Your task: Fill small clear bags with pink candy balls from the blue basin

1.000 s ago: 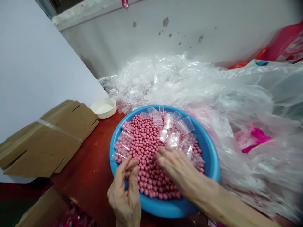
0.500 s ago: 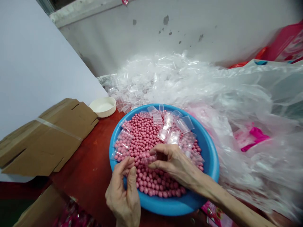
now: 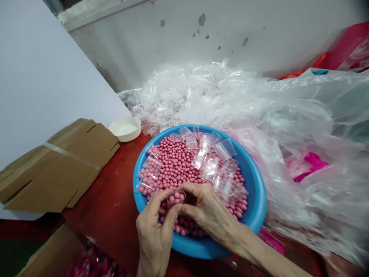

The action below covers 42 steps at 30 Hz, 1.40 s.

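Note:
Between my two hands, over the near part of a blue basin [image 3: 257,192], is a small clear plastic cup [image 3: 176,199] with pink balls in it. The fingers and thumb of my left hand [image 3: 156,227] close round its left side. My right hand [image 3: 201,204] grips its right side with thumb and forefinger. Many pink balls [image 3: 178,163] fill the basin. Several clear plastic containers [image 3: 210,168] lie on top of the balls, mostly toward the far and right sides. My fingers hide the cup's lower part.
Behind the basin rises a heap of clear plastic pieces [image 3: 164,107]. Plastic bags [image 3: 288,127] spread to the right. A round white dish [image 3: 125,129] and flattened cardboard boxes [image 3: 60,165] lie to the left on the red table [image 3: 109,200]. A wall [image 3: 173,46] stands behind.
My left hand has moved right and closed on the cup, which my right hand held before. The right hand has shifted slightly left, and both hands now meet at the cup.

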Available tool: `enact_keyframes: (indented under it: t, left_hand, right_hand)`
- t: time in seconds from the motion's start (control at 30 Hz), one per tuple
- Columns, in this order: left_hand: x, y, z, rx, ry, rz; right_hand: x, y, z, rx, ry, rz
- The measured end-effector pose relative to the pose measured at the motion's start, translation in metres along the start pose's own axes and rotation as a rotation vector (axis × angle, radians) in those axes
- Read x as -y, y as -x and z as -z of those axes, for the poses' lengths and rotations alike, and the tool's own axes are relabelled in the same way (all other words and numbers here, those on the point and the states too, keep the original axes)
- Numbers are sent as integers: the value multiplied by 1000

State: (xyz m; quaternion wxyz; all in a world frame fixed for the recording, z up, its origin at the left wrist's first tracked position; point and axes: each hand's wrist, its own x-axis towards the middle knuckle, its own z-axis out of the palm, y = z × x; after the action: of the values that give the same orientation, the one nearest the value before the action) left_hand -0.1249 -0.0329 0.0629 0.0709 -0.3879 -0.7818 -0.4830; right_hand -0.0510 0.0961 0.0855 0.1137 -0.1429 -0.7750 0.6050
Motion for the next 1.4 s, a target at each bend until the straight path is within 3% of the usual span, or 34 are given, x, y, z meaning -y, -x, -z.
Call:
enact_keyframes:
  t: [0.1, 0.2, 0.3, 0.5, 0.73, 0.87, 1.03, 1.2, 1.4]
  left_hand:
    - [-2, -1, 1, 28, 61, 71]
    - [-2, 0, 1, -9, 104, 166]
    - [0, 2, 2, -24, 171, 259]
    - [2, 4, 3, -89, 326, 457]
    - [5, 5, 2, -31, 306, 407]
    - [4, 5, 2, -16, 295, 394]
    - [4, 6, 3, 3, 288, 367]
    - [3, 5, 4, 8, 286, 323]
    - [-2, -1, 8, 41, 181, 180]
  right_hand:
    - [-2, 1, 0, -34, 42, 37]
    - [-5, 4, -2, -170, 184, 231]
    - [-6, 6, -4, -154, 299, 458]
    - [-6, 6, -5, -252, 323, 632]
    - [-6, 3, -6, -140, 236, 571]
    - [-7, 3, -5, -217, 256, 567]
    - [-11, 4, -8, -141, 299, 570]
    - [-12, 6, -9, -172, 286, 590]
    - [-12, 8, -10, -179, 351, 607]
